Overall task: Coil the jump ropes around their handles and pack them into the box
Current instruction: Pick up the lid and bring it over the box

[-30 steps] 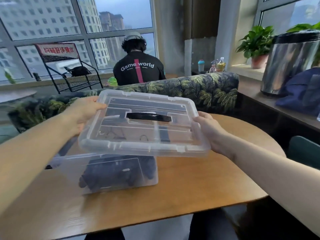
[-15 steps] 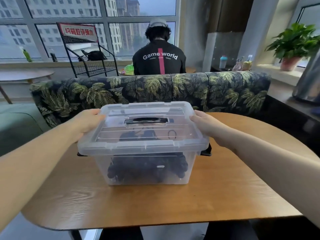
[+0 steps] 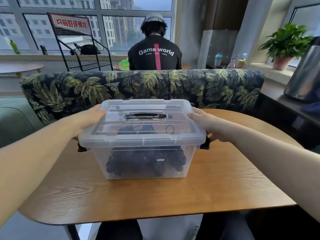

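Observation:
A clear plastic box [image 3: 138, 172] stands in the middle of the wooden table [image 3: 155, 198]. Coiled black jump ropes [image 3: 147, 160] lie inside it, seen through the wall. The clear lid [image 3: 143, 134], with a black carry handle [image 3: 145, 116], sits on top of the box. My left hand [image 3: 87, 118] grips the lid's left end and my right hand [image 3: 207, 124] grips its right end, thumbs on top. Black side latches [image 3: 205, 146] stick out below both hands; the fingers under the rim are hidden.
A palm-print sofa back [image 3: 143, 85] runs just behind the table. A person [image 3: 155, 52] sits beyond it, facing away. A potted plant [image 3: 285, 44] and a shiny metal bin [image 3: 304, 75] stand on the ledge at the right.
The lid, held up and tilted above the box a second ago, came down onto the box. Both hands stayed on its ends, and the view shifted so the box sits centred.

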Tool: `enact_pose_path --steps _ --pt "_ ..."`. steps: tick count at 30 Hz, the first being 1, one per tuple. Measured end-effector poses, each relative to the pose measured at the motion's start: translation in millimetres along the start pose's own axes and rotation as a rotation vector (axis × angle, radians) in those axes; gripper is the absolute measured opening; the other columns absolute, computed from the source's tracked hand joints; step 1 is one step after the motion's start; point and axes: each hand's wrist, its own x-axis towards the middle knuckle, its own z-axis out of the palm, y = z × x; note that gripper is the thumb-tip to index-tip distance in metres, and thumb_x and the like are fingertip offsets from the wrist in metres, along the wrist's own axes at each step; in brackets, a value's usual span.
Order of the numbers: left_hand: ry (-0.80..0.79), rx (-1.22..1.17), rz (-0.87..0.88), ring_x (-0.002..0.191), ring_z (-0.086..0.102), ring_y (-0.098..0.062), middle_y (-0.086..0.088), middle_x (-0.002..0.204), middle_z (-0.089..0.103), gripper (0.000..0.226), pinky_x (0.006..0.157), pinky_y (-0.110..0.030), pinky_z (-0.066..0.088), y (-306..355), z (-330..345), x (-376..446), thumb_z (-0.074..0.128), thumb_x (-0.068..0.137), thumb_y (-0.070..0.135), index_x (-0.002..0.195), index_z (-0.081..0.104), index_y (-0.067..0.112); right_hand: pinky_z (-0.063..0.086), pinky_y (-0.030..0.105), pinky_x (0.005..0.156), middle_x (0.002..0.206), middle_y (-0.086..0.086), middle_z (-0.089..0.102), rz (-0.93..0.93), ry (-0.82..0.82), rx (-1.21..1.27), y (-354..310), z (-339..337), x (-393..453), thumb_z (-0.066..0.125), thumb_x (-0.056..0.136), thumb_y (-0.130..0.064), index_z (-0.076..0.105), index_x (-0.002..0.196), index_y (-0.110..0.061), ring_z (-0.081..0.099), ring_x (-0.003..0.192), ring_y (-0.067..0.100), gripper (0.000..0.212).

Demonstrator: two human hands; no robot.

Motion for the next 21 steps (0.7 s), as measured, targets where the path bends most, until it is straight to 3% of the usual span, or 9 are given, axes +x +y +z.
enact_pose_path --steps 2,4,6,8,10,11,14,17,21 --pt "-0.038 -0.096 -0.022 0.131 0.043 -0.021 0.006 0.163 0.028 0.056 0.101 -0.041 0.043 3 2 -2 0.034 0.108 0.048 0.160 0.018 0.036 0.054 0.038 0.063 0.104 -0.006 0.069 0.003 -0.004 -0.008 -3 -1 -3 0.031 0.104 -0.048 0.038 0.137 -0.055 0.069 0.086 0.024 0.034" --pt "-0.055 -0.145 -0.049 0.109 0.052 -0.019 0.006 0.151 0.044 0.053 0.081 -0.034 0.046 6 4 -6 0.034 0.109 0.045 0.159 0.019 0.038 0.057 0.032 0.053 0.106 -0.006 0.070 0.002 -0.013 -0.023 -5 -4 -4 0.032 0.105 -0.047 0.039 0.136 -0.055 0.071 0.077 0.017 0.034" --pt "-0.011 -0.131 -0.068 0.113 0.057 -0.025 0.003 0.152 0.045 0.058 0.086 -0.037 0.049 10 6 -9 0.036 0.108 0.045 0.161 0.016 0.035 0.053 0.023 0.045 0.118 -0.006 0.069 0.006 0.014 -0.073 -8 -6 -3 0.036 0.104 -0.048 0.033 0.145 -0.054 0.070 0.074 0.013 0.041" --pt "0.143 0.055 -0.070 0.135 0.048 -0.035 -0.004 0.163 0.033 0.069 0.105 -0.043 0.041 11 5 -11 0.040 0.106 0.049 0.163 0.007 0.031 0.059 0.031 0.063 0.130 -0.001 0.062 -0.027 0.119 -0.183 -9 -8 4 0.045 0.099 -0.054 0.010 0.156 -0.050 0.068 0.084 0.022 0.067" --pt "0.266 0.322 -0.055 0.124 0.055 -0.039 -0.011 0.157 0.042 0.075 0.100 -0.043 0.045 11 2 -11 0.039 0.103 0.055 0.162 0.004 0.027 0.056 0.041 0.080 0.119 0.008 0.059 -0.022 0.233 -0.284 -9 -9 9 0.055 0.094 -0.055 -0.003 0.160 -0.034 0.064 0.087 0.027 0.091" --pt "0.288 0.394 -0.069 0.112 0.059 -0.038 -0.015 0.151 0.049 0.077 0.094 -0.042 0.048 13 1 -11 0.039 0.102 0.056 0.162 0.004 0.023 0.056 0.041 0.080 0.113 0.008 0.057 0.007 0.268 -0.292 -9 -9 10 0.058 0.092 -0.055 0.004 0.161 -0.022 0.062 0.087 0.027 0.094" --pt "0.257 0.386 -0.151 0.099 0.057 -0.037 -0.024 0.139 0.055 0.078 0.085 -0.040 0.050 25 -1 -11 0.046 0.102 0.053 0.156 0.024 0.001 0.046 0.032 0.059 0.098 0.008 0.061 0.043 0.278 -0.235 -9 -11 13 0.067 0.087 -0.052 0.059 0.115 -0.002 0.057 0.073 0.024 0.058" --pt "0.230 0.339 -0.119 0.090 0.054 -0.034 -0.018 0.108 0.061 0.052 0.076 -0.038 0.045 29 -4 -10 0.056 0.101 0.043 0.121 0.058 -0.005 0.053 0.032 0.060 0.090 0.011 0.070 0.039 0.242 -0.053 -11 -10 18 0.072 0.084 -0.039 0.066 0.096 -0.003 0.064 0.070 0.027 0.038" --pt "0.308 0.504 -0.061 0.060 0.056 -0.026 -0.009 0.072 0.059 0.051 0.056 -0.029 0.043 30 -2 -6 0.051 0.101 0.046 0.081 0.059 0.000 0.047 0.033 0.062 0.083 0.014 0.069 -0.013 0.241 -0.098 -18 -3 18 0.060 0.083 -0.023 0.067 0.094 0.000 0.059 0.067 0.028 0.026"
